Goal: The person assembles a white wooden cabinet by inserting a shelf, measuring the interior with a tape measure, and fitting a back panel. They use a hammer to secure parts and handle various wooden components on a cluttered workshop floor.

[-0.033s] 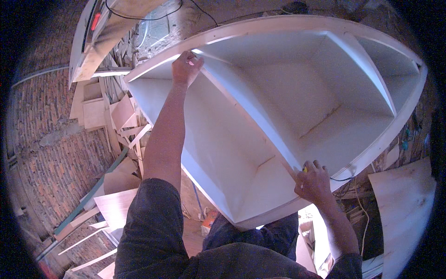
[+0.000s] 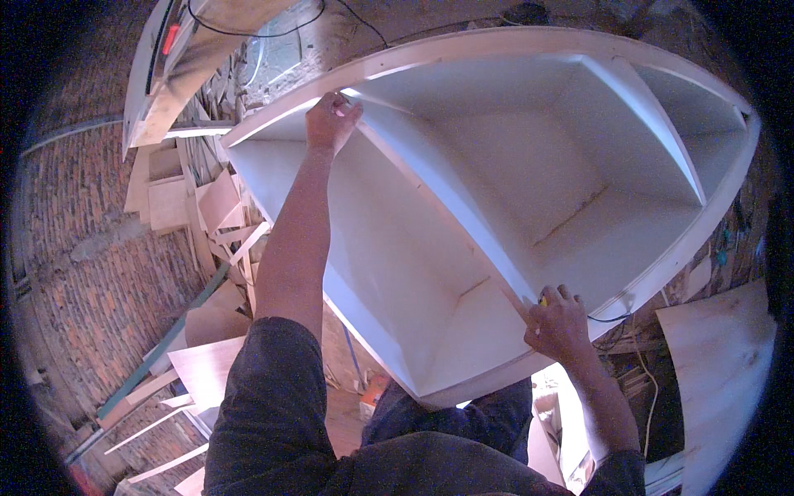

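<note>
White hull (image 2: pixel 504 149): centre | judged stiff, bulky, smooth; best held by rim (image 2: pixel 463 41) | left hand (image 2: pixel 332 124): far end of divider (image 2: pixel 453 200), fingers curled, clamping cannot be told | right hand (image 2: pixel 558 324): closed on yellow item (image 2: pixel 542 301), divider's near end

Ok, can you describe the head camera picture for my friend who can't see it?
A person's left hand and right hand are near opposite ends of a divider across a white, boat-shaped shell. Something small and yellow shows at the right hand. Wood scraps and bricks lie off to the left.
</note>
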